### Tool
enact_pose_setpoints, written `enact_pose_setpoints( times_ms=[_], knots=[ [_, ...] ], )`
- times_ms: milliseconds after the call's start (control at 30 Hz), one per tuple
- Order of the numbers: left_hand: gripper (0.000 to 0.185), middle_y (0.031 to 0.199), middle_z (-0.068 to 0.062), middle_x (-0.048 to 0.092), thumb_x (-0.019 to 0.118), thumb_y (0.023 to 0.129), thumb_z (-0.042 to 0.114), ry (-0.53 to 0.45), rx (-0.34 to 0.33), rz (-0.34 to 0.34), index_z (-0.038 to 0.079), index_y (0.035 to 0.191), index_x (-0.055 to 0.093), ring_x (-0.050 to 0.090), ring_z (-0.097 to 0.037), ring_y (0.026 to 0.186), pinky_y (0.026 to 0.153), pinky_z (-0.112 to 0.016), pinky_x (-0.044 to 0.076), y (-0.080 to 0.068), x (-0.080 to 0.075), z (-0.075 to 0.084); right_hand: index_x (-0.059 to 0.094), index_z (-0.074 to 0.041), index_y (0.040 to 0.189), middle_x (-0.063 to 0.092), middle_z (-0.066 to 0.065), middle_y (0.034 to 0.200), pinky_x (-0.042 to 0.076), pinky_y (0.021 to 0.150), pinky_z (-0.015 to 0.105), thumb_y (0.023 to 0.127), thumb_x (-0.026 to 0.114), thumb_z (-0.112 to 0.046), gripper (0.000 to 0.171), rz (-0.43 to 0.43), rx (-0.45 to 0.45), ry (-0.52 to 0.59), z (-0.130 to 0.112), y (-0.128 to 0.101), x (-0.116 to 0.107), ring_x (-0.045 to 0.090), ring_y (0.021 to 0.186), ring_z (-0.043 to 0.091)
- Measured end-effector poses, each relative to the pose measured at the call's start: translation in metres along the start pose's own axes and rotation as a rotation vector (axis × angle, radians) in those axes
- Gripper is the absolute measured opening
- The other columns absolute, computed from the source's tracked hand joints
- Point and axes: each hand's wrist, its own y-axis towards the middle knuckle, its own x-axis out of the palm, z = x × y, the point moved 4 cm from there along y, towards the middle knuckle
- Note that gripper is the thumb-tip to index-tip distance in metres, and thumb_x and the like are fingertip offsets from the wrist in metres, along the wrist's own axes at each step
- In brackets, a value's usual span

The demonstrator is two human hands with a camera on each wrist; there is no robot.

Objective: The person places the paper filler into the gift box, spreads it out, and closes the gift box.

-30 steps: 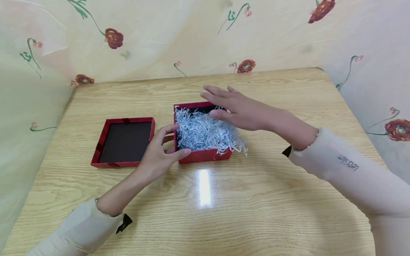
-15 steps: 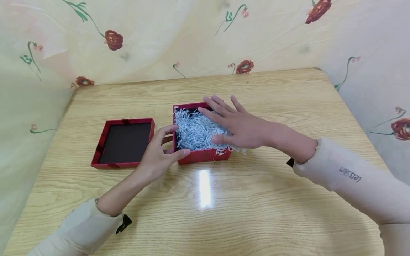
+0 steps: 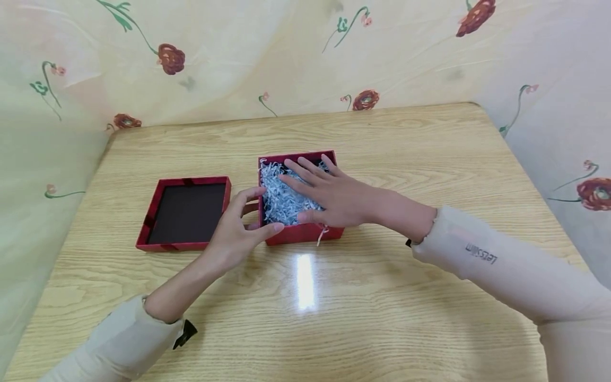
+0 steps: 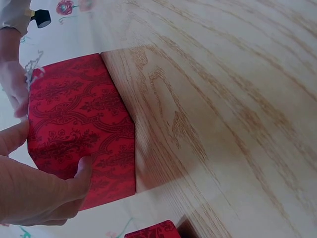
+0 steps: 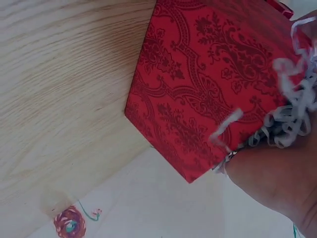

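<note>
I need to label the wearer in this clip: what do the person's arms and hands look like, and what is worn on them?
Both hands, the left hand and right hand, are bare. Each arm wears a long pale beige sleeve with a small black tab at the cuff. The right sleeve bears small dark lettering.

Light oak-grain wooden table [image 3: 382, 297] with rounded corners sits under both hands, with a bright glare spot [image 3: 304, 280] just nearer than them. Pale cream fabric backdrop printed with red roses [image 3: 296, 53] wraps around behind and on both sides.
</note>
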Motion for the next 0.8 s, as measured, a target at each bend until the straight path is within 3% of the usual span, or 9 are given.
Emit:
enact_pose_setpoints(
  times_ms=[300, 600, 800],
  knots=[
    [0.07, 0.148, -0.001, 0.033, 0.075, 0.085, 0.026, -0.001, 0.002, -0.003, 0.017, 0.143, 0.036, 0.039, -0.027, 0.131, 0.101, -0.046, 0.045, 0.001, -0.001, 0.001, -0.003, -0.028, 0.155, -0.012, 0.0, 0.161, -0.004, 0.116, 0.054, 0.097, 0.033, -0.061, 0.076, -0.089, 0.051, -0.096, 0.001, 0.021, 0.005, -0.011, 0.146, 0.025],
    [0.071, 0.149, 0.0, 0.032, 0.075, 0.085, 0.027, -0.012, -0.013, -0.008, 0.018, 0.144, 0.036, 0.039, -0.027, 0.132, 0.101, -0.046, 0.044, 0.002, -0.001, 0.003, -0.005, -0.027, 0.155, -0.012, 0.001, 0.161, 0.008, 0.115, 0.058, 0.098, 0.029, -0.061, 0.075, -0.211, 0.029, -0.117, 0.0, 0.035, 0.007, -0.005, 0.147, 0.028],
    [0.071, 0.149, 0.0, 0.032, 0.075, 0.085, 0.027, -0.018, -0.018, -0.008, 0.018, 0.143, 0.037, 0.04, -0.026, 0.131, 0.101, -0.046, 0.044, 0.003, -0.002, 0.005, -0.003, -0.024, 0.155, -0.008, 0.001, 0.161, 0.009, 0.114, 0.059, 0.099, 0.027, -0.059, 0.073, -0.288, 0.044, -0.114, 0.002, 0.044, 0.014, -0.004, 0.147, 0.027]
  ],
)
